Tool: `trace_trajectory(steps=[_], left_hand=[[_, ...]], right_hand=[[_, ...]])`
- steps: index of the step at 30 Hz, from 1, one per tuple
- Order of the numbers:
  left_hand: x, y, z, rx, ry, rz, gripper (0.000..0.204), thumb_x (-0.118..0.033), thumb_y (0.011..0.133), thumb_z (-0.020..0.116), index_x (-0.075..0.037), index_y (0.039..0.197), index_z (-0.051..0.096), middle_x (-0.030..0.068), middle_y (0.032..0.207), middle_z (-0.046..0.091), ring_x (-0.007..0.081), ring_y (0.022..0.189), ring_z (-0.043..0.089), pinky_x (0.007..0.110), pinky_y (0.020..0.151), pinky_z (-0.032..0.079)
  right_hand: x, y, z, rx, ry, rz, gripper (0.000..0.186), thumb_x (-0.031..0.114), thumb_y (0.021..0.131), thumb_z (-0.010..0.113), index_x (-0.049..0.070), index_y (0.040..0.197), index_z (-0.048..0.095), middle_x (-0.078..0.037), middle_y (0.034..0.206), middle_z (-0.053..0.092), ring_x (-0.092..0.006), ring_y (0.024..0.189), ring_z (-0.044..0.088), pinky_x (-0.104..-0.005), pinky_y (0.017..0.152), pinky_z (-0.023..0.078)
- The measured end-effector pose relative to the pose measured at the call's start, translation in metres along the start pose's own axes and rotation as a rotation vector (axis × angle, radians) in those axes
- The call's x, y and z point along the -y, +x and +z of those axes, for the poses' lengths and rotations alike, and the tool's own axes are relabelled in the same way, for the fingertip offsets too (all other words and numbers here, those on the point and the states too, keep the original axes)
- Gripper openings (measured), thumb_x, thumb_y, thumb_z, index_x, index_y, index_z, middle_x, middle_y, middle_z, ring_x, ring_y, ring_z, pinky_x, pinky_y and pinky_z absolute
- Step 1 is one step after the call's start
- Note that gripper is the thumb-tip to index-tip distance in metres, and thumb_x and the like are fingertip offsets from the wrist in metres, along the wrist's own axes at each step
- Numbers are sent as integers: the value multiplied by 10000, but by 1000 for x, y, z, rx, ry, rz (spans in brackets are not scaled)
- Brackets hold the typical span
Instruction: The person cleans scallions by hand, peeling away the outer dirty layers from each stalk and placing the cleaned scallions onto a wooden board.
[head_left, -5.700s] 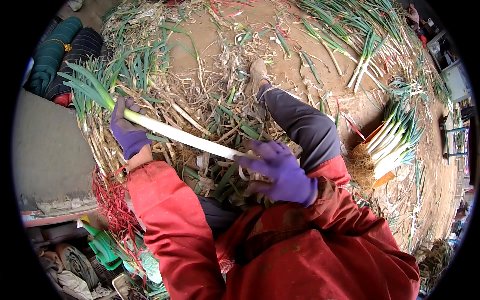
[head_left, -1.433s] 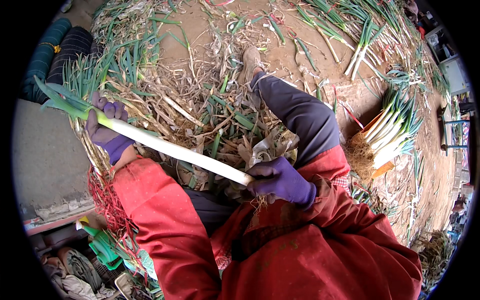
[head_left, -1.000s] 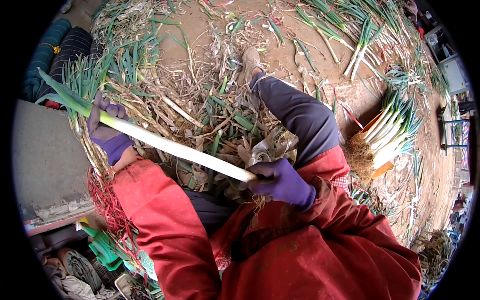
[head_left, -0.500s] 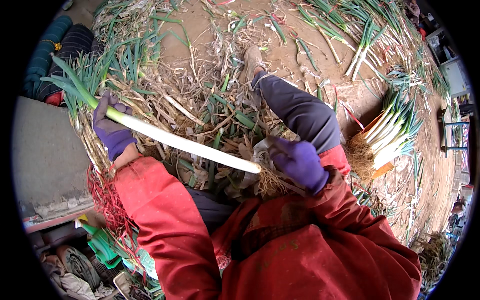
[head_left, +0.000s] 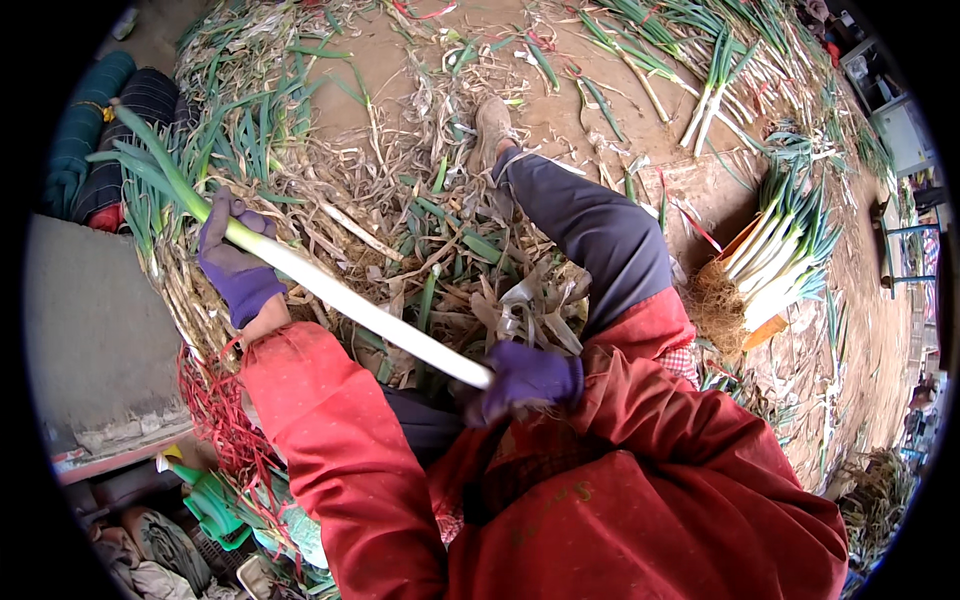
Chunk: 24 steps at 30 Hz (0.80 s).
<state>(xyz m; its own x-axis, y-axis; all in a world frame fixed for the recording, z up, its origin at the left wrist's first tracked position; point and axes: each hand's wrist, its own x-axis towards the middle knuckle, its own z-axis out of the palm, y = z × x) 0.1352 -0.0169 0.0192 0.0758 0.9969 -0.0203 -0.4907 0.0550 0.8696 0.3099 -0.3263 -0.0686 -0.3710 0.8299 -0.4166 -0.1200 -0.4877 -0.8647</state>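
Note:
My left hand (head_left: 234, 255), in a purple glove with a greyish palm, is closed round a long green onion (head_left: 350, 314) where white stem meets green leaves. Its leaves point to the upper left, and the stem slants down toward my lap. My right hand (head_left: 522, 382), also gloved and slightly blurred, is closed at the root end, whose roots are mostly hidden behind it. Below the stem lies a heap of dry leaves and peelings (head_left: 440, 280).
My outstretched leg (head_left: 590, 225) crosses the littered floor. A bundle of green onions (head_left: 770, 260) lies at right, more stalks (head_left: 708, 95) behind. At left are rolled mats (head_left: 90, 140), a concrete ledge (head_left: 90, 330), red ties (head_left: 215, 400) and a green watering can (head_left: 215, 500).
Since half a second ago my right hand has moved down and left onto the root end, which has dipped. My left hand has shifted slightly right and down, still gripping the onion.

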Motion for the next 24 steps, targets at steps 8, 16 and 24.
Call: trace_trajectory(steps=[8, 16, 24], left_hand=[[7, -19, 16, 106, -6, -92, 305, -183, 885, 560, 12, 1120, 556, -9, 760, 535, 128, 536, 490, 287, 476, 398], [32, -24, 82, 28, 166, -32, 134, -182, 831, 636, -87, 791, 550, -25, 608, 457, 109, 454, 426, 267, 417, 348], [90, -175, 364, 842, 113, 150, 533, -359, 936, 511, 14, 1308, 432, 138, 961, 615, 165, 682, 585, 286, 616, 508]], right_hand=[[14, -74, -13, -39, -212, -157, 176, 66, 740, 699, 50, 915, 699, -12, 740, 658, -55, 546, 540, -236, 454, 409], [29, -142, -29, -568, -589, -289, 578, 421, 804, 649, 17, 1180, 476, -149, 724, 625, -330, 718, 633, -410, 635, 479], [-13, -237, -53, -960, 317, -634, 280, 218, 764, 736, 1, 919, 650, -7, 728, 619, -144, 622, 568, -306, 578, 461]])
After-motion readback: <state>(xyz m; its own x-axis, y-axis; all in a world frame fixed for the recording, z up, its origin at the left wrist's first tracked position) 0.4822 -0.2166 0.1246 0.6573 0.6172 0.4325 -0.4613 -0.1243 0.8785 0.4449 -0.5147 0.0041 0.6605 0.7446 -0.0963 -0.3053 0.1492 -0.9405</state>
